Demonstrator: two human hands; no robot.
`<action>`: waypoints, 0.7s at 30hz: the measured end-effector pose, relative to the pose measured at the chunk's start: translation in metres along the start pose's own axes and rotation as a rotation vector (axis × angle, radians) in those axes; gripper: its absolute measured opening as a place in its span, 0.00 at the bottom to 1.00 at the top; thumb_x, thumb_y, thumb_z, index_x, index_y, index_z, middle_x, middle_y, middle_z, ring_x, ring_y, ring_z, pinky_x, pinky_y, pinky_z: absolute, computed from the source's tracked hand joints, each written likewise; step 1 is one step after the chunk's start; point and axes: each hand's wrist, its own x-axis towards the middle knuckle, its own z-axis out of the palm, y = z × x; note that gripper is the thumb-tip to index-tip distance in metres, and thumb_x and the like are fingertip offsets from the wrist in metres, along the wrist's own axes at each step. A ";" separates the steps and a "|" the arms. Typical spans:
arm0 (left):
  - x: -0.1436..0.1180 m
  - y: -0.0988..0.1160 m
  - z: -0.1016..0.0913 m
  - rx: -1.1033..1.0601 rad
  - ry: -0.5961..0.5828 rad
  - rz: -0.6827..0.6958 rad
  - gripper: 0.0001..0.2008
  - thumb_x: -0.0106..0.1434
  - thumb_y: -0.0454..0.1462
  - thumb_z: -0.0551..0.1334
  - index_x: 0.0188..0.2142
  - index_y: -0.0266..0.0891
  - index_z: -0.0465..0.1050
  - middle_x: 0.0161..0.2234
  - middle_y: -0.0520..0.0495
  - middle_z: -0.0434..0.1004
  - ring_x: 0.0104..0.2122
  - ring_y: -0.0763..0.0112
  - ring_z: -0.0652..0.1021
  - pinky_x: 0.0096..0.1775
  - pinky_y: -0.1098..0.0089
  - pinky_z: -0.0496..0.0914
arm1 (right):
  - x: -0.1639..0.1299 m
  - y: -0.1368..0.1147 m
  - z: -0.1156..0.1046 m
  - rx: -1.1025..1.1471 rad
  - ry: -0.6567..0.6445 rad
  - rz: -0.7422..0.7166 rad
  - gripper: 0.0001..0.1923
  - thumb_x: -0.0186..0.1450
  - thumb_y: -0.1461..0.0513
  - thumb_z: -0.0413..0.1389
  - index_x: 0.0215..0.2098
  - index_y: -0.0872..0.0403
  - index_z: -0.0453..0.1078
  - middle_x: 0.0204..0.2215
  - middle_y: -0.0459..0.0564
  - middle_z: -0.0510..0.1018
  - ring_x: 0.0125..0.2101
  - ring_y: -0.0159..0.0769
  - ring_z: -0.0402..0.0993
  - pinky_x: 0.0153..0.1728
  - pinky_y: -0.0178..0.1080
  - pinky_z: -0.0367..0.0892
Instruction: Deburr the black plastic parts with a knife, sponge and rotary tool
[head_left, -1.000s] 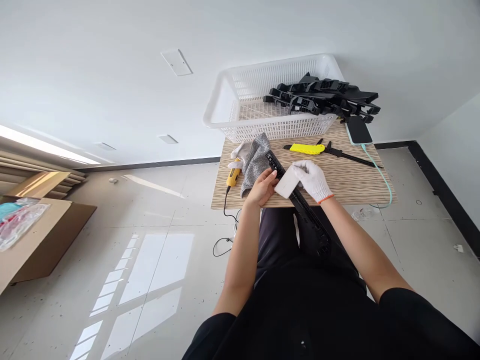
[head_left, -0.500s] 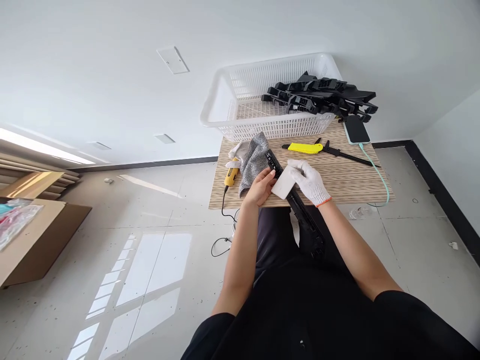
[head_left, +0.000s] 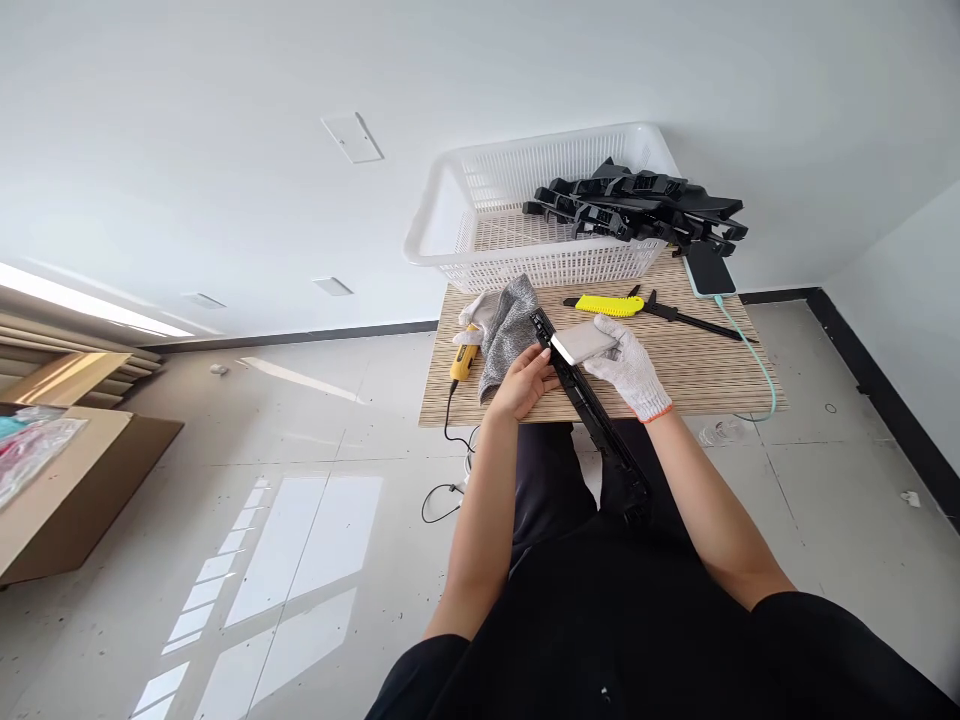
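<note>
1. My left hand (head_left: 529, 385) is bare; its fingers are clamped on the long black plastic part (head_left: 592, 410), gripping it near its far end.
2. That black part runs from about 11 o'clock on the desk (head_left: 697, 375) down toward 5 o'clock, with its far end over the desk's near edge and its near end hanging over my lap.
3. My right hand (head_left: 630, 365) wears a white knit glove; its fingers are closed around a pale grey block (head_left: 583, 343), which rests across the top of the black part, just at 1 o'clock of my left hand.
4. The block touches the part close to its far end and lies tilted, with its long side pointing toward 2 o'clock.
5. At 10 o'clock of my left hand a grey glove (head_left: 508, 325) lies crumpled on the desk, touching the tip of the black part.
6. Just at 9 o'clock of that glove lies a yellow tool (head_left: 463, 358), its black cord dropping off the desk's edge to the floor.
7. At 12 o'clock of my right hand a yellow utility knife (head_left: 609, 304) lies flat, with a thin black strip (head_left: 694, 321) beside it at 3 o'clock.
8. At the far side of the desk stands a white basket (head_left: 480, 200) holding a heap of black parts (head_left: 637, 205) that overhangs its right rim.
9. A phone (head_left: 707, 270) lies just under that overhang, on a pale green cable.
</note>
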 end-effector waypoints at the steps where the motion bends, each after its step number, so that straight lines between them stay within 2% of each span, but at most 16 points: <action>1: 0.000 0.000 0.000 0.000 -0.001 0.001 0.16 0.57 0.39 0.74 0.42 0.39 0.74 0.39 0.48 0.79 0.37 0.69 0.80 0.50 0.59 0.73 | 0.000 0.000 0.000 -0.002 0.004 -0.002 0.39 0.48 0.56 0.71 0.57 0.48 0.70 0.51 0.51 0.78 0.42 0.37 0.76 0.36 0.38 0.75; 3: 0.000 0.000 -0.001 -0.004 -0.002 0.008 0.16 0.57 0.39 0.74 0.41 0.39 0.74 0.39 0.48 0.80 0.37 0.68 0.81 0.50 0.60 0.73 | 0.000 0.001 -0.001 0.003 0.013 0.048 0.32 0.50 0.55 0.70 0.52 0.49 0.71 0.40 0.47 0.80 0.29 0.32 0.72 0.26 0.35 0.70; 5: 0.000 0.000 -0.001 -0.006 -0.010 0.013 0.17 0.56 0.39 0.75 0.42 0.39 0.74 0.39 0.47 0.80 0.37 0.68 0.81 0.49 0.59 0.74 | 0.000 0.002 -0.003 0.034 0.030 0.118 0.22 0.53 0.53 0.68 0.43 0.50 0.71 0.27 0.42 0.75 0.18 0.26 0.61 0.17 0.33 0.58; 6: 0.000 -0.001 -0.001 -0.006 -0.014 0.013 0.17 0.56 0.40 0.75 0.42 0.39 0.74 0.39 0.47 0.80 0.37 0.68 0.81 0.50 0.59 0.74 | 0.001 0.002 -0.005 0.059 0.046 0.137 0.19 0.54 0.53 0.67 0.39 0.50 0.70 0.23 0.40 0.72 0.16 0.25 0.58 0.16 0.33 0.55; 8: 0.001 -0.001 -0.002 0.000 -0.022 0.010 0.17 0.57 0.40 0.75 0.43 0.39 0.74 0.39 0.47 0.81 0.38 0.68 0.81 0.51 0.59 0.74 | 0.001 0.000 -0.007 0.103 0.090 0.137 0.18 0.53 0.53 0.66 0.35 0.50 0.67 0.23 0.40 0.71 0.18 0.26 0.63 0.17 0.32 0.58; 10: 0.001 -0.001 -0.002 0.002 -0.023 0.010 0.17 0.57 0.40 0.75 0.43 0.39 0.75 0.40 0.47 0.81 0.39 0.68 0.81 0.51 0.59 0.73 | 0.000 -0.003 -0.010 0.134 0.102 0.123 0.18 0.53 0.53 0.65 0.37 0.49 0.66 0.28 0.43 0.75 0.25 0.31 0.72 0.22 0.33 0.64; 12: 0.002 -0.002 -0.002 -0.003 -0.028 0.013 0.17 0.56 0.40 0.75 0.42 0.39 0.75 0.40 0.47 0.80 0.39 0.68 0.81 0.50 0.60 0.74 | -0.003 -0.007 -0.013 0.134 0.041 0.140 0.19 0.54 0.54 0.65 0.40 0.49 0.66 0.32 0.44 0.76 0.29 0.33 0.76 0.22 0.32 0.64; 14: 0.003 -0.002 -0.003 -0.016 -0.010 0.017 0.16 0.56 0.40 0.75 0.41 0.39 0.74 0.38 0.49 0.80 0.36 0.70 0.80 0.47 0.63 0.74 | -0.007 -0.012 -0.015 0.097 -0.084 0.189 0.18 0.54 0.57 0.64 0.41 0.49 0.66 0.29 0.42 0.75 0.22 0.30 0.71 0.18 0.31 0.56; 17: 0.003 -0.003 -0.002 -0.032 0.057 0.012 0.16 0.56 0.38 0.75 0.40 0.40 0.73 0.35 0.52 0.78 0.31 0.73 0.78 0.42 0.66 0.74 | -0.011 -0.016 -0.019 0.022 -0.246 0.248 0.20 0.55 0.60 0.63 0.47 0.50 0.71 0.28 0.40 0.73 0.15 0.22 0.56 0.15 0.31 0.49; 19: 0.002 -0.002 -0.001 -0.037 0.058 0.006 0.17 0.55 0.38 0.75 0.41 0.40 0.73 0.35 0.52 0.78 0.32 0.72 0.78 0.41 0.66 0.74 | -0.012 -0.015 -0.020 -0.017 -0.202 0.240 0.26 0.58 0.58 0.61 0.55 0.50 0.71 0.32 0.43 0.75 0.16 0.21 0.55 0.15 0.32 0.51; 21: 0.002 -0.002 0.000 -0.038 0.020 0.004 0.18 0.54 0.39 0.76 0.40 0.39 0.72 0.36 0.50 0.78 0.35 0.68 0.80 0.42 0.65 0.75 | -0.012 -0.013 -0.018 -0.076 -0.038 0.198 0.30 0.62 0.54 0.60 0.61 0.48 0.69 0.35 0.45 0.76 0.18 0.24 0.59 0.16 0.33 0.57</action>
